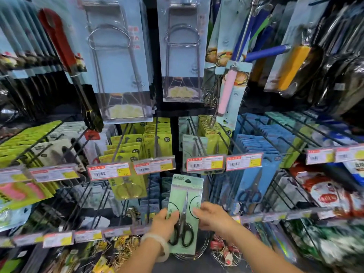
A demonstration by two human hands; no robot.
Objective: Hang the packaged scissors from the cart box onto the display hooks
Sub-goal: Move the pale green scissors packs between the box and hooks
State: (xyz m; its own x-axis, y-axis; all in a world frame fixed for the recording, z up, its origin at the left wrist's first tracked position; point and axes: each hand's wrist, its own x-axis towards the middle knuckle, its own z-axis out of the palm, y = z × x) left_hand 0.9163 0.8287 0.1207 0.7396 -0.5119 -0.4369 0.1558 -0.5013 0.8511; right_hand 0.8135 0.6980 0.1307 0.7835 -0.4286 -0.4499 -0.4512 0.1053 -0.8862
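Both hands, left (164, 223) and right (211, 216), pinch the scissors pack (185, 211) at its side edges, upright at 6 o'clock below the price tags (205, 163); risk: its hang hole misses the hook tip and the card buckles or slips.

— Where's the scissors pack (185, 213)?

— Upright between both hands: left hand (164, 223) on its left edge, right hand (211, 216) on its right, in front of the lower hooks.

— Above it?

— A row of price tags (204, 163), hanging packs behind them.
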